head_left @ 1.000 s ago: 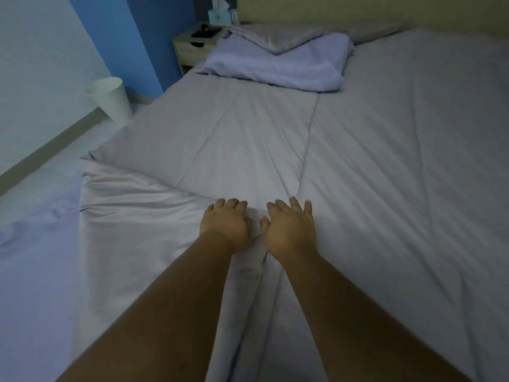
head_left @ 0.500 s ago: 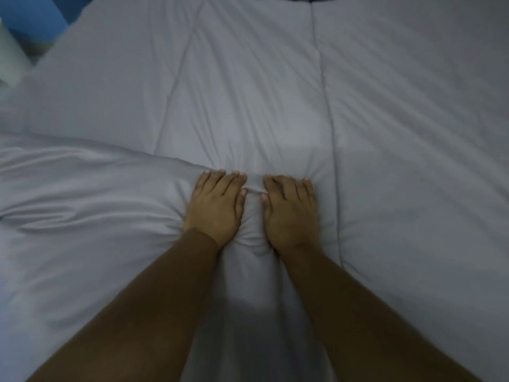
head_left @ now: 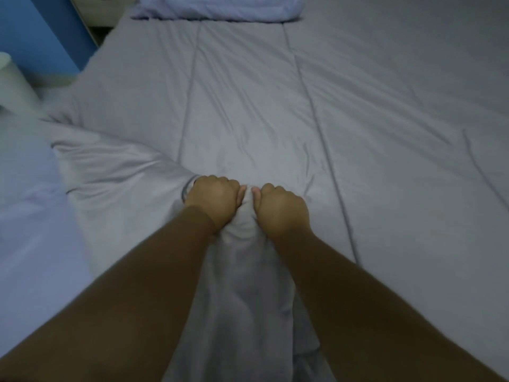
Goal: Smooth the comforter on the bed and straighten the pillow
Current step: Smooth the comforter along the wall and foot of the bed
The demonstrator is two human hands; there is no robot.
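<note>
A grey quilted comforter (head_left: 344,111) covers the bed, with creases and a folded-back flap (head_left: 110,183) at the near left. My left hand (head_left: 213,201) and my right hand (head_left: 281,209) sit side by side at the fold, both with fingers curled, gripping a bunched ridge of comforter fabric between them. A pale lilac pillow (head_left: 220,8) lies at the head of the bed, at the top edge of the view, partly cut off.
A white bin (head_left: 13,84) stands on the floor at the left, by a blue wall (head_left: 35,31). A bedside table (head_left: 102,9) shows at the top left. A lighter sheet (head_left: 30,230) lies exposed at the near left.
Both hands lay flat on the comforter before; now their fingers have curled and grip the fabric, bunching it up. The view has tilted back up, showing the pillow's edge again.
</note>
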